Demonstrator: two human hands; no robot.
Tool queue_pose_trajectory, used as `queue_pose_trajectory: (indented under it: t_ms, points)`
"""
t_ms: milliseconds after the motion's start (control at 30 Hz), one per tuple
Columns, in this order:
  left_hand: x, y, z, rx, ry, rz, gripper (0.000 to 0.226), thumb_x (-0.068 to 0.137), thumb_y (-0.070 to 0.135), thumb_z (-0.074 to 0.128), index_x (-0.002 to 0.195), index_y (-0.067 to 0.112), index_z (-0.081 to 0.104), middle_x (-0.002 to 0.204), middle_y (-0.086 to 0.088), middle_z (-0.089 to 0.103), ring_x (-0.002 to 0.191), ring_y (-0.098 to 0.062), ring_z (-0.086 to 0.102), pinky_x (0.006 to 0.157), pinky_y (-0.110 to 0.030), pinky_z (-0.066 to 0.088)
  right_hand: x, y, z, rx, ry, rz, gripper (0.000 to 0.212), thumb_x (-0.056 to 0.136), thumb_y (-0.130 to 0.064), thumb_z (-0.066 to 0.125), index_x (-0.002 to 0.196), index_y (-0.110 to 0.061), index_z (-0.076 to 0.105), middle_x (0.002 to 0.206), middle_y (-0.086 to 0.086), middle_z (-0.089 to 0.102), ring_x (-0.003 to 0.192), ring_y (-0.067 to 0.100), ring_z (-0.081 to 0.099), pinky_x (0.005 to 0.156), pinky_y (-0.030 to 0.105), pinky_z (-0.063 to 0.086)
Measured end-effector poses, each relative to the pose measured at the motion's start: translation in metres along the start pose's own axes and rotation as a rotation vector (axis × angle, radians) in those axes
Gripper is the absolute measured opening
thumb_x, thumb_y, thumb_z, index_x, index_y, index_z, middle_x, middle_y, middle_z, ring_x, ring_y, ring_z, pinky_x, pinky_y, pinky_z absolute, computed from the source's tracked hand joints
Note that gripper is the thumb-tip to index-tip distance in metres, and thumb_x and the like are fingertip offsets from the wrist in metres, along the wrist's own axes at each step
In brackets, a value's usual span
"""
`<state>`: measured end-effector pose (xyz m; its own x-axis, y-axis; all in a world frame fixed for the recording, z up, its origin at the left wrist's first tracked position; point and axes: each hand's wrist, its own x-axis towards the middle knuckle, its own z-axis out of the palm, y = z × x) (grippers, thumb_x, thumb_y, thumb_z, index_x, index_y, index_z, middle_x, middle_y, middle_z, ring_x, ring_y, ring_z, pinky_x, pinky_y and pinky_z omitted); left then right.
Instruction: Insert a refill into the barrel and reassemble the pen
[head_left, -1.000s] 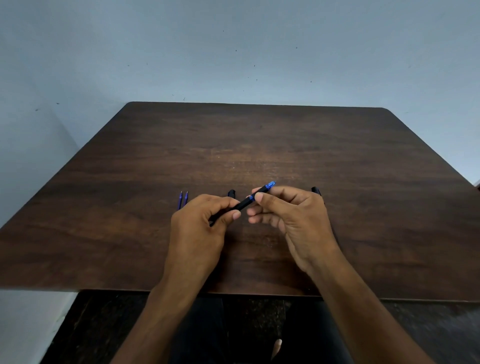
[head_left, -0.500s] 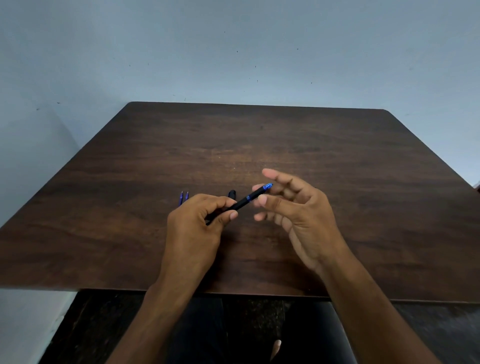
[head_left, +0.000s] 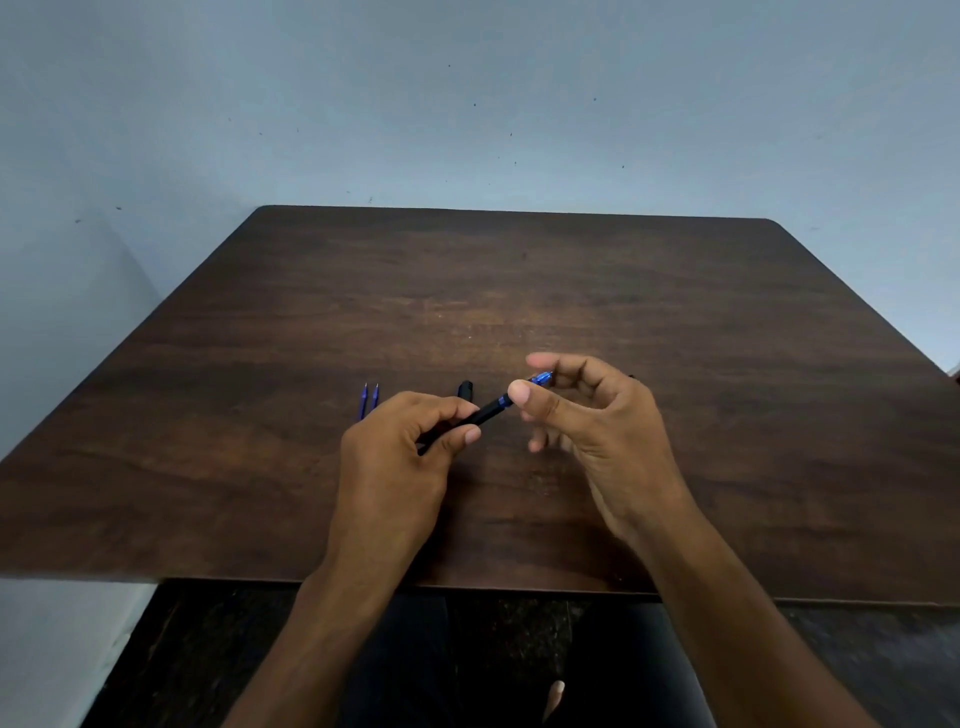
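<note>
My left hand (head_left: 400, 457) grips the black barrel of a pen (head_left: 488, 410) just above the dark wooden table (head_left: 519, 301). The pen slants up to the right and ends in a blue tip (head_left: 541, 378). My right hand (head_left: 597, 431) is at that tip, with thumb and forefinger pinching the blue end and the other fingers loosely spread. Behind the pen lies a small black cap (head_left: 465, 388). Two thin blue refills (head_left: 369, 400) lie side by side on the table, left of my left hand.
A pale blue wall rises behind the table and along its left side. The table's near edge (head_left: 467, 584) runs under my forearms, with dark floor and my legs below. A small dark piece peeks out behind my right hand (head_left: 631, 377).
My right hand let go of the pen tip and spread its fingers half a second ago, and now its thumb and forefinger are back on the blue tip. The left hand kept holding the barrel.
</note>
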<state>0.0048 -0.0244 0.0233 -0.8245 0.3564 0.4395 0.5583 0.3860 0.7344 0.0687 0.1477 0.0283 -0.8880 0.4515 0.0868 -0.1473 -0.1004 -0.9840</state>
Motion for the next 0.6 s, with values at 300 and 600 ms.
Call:
queue_pose_trajectory:
  t_ms: [300, 600]
  points:
    - [0.0003, -0.0013, 0.0011, 0.009, 0.016, 0.013, 0.027, 0.078, 0.013, 0.081, 0.101, 0.026, 0.076, 0.092, 0.020, 0.068, 0.094, 0.010, 0.061, 0.080, -0.001, 0.042, -0.0029, 0.0019, -0.0011, 0.058, 0.017, -0.029, 0.018, 0.079, -0.018, 0.082, 0.093, -0.008, 0.079, 0.077, 0.007, 0.074, 0.069, 0.020, 0.066, 0.061, 0.033, 0.053]
    - [-0.0003, -0.0021, 0.0001, 0.016, -0.011, -0.007, 0.029, 0.078, 0.015, 0.080, 0.103, 0.029, 0.075, 0.092, 0.023, 0.066, 0.095, 0.011, 0.060, 0.081, 0.000, 0.041, -0.0014, -0.0011, -0.0032, 0.002, -0.027, -0.018, 0.031, 0.078, -0.021, 0.083, 0.107, -0.024, 0.076, 0.095, 0.000, 0.072, 0.074, 0.018, 0.062, 0.065, 0.030, 0.051]
